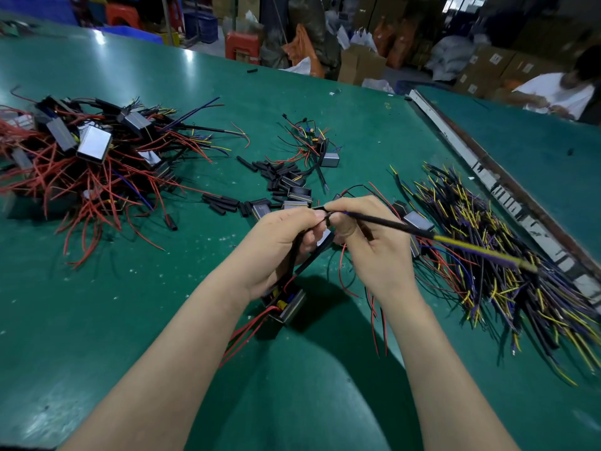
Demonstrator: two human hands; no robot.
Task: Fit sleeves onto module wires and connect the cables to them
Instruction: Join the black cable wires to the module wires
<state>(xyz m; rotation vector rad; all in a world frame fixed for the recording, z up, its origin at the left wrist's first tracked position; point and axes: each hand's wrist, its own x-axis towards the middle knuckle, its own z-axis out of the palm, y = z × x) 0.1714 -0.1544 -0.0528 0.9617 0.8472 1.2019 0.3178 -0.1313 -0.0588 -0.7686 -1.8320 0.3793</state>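
Observation:
My left hand (279,242) grips the black wires of a small grey module (286,304), which hangs below my wrist just above the table with red wires trailing from it. A black sleeve end (320,208) pokes out between the fingertips of both hands. My right hand (374,242) pinches a black cable (400,226) at that same spot. The cable runs right and ends in yellow and purple leads (487,255). Loose black sleeves (224,203) lie scattered on the green table (130,304) beyond my hands.
A heap of modules with red wires (87,154) fills the left. One module with wires (325,154) lies at centre, several more (297,195) near the sleeves. A pile of yellow-purple cables (507,255) spreads right. A metal strip (481,170) joins two tables. Another person (559,92) works far right.

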